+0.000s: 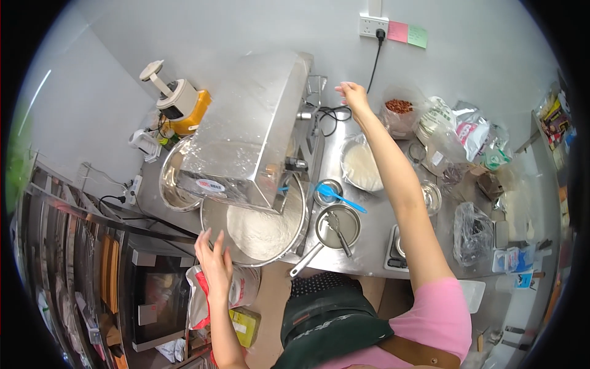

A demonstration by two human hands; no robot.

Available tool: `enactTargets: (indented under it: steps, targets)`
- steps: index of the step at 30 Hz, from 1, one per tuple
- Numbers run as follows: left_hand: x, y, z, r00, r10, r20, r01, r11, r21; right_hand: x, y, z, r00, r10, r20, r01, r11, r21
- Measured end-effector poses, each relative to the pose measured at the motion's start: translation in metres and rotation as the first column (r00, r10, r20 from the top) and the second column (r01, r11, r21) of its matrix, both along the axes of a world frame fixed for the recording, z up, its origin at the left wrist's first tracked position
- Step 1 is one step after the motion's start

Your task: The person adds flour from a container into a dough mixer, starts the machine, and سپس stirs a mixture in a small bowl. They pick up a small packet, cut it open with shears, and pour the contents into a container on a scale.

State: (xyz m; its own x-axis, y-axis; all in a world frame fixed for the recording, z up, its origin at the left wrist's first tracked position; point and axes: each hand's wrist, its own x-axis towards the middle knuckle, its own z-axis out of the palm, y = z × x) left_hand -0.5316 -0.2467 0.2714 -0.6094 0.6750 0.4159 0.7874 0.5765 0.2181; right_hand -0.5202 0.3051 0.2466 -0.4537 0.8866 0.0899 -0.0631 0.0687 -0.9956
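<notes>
A large stainless steel mixing bowl point(303, 215) filled with white flour point(261, 230) sits beneath the head of a big metal mixer point(246, 132). My left hand point(215, 261) is beside the bowl's near left rim, its fingers apart and nothing in them; whether it touches the rim I cannot tell. Stretched far forward, my right hand point(353, 95) is near the back right of the mixer, above a black cord point(335, 115). Its fingers are loosely bent and apart, and no object shows in them.
Right of the bowl are a saucepan point(347, 215) with a whisk point(335, 227), a blue spatula point(344, 198) and a bowl of pale contents point(361, 163). Several bags point(439, 132) crowd the back right. A metal bowl point(174, 172) stands left of the mixer, a rack point(80, 270) farther left.
</notes>
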Motion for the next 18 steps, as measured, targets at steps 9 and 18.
enactTargets:
  steps: [9, 18]
  targets:
    - [0.007, -0.065, 0.046, 0.998, 0.07, 0.005, -0.07, 0.99, 0.123, -0.073, 0.043, 0.045, 0.994, -0.04, -0.106, 0.025, 0.99, -0.14]
    - [-0.035, 0.033, 0.176, 0.914, -0.135, -0.383, 0.336, 0.781, 0.527, 0.062, -0.162, 0.179, 0.977, 0.175, -0.124, 0.037, 0.428, 0.903]
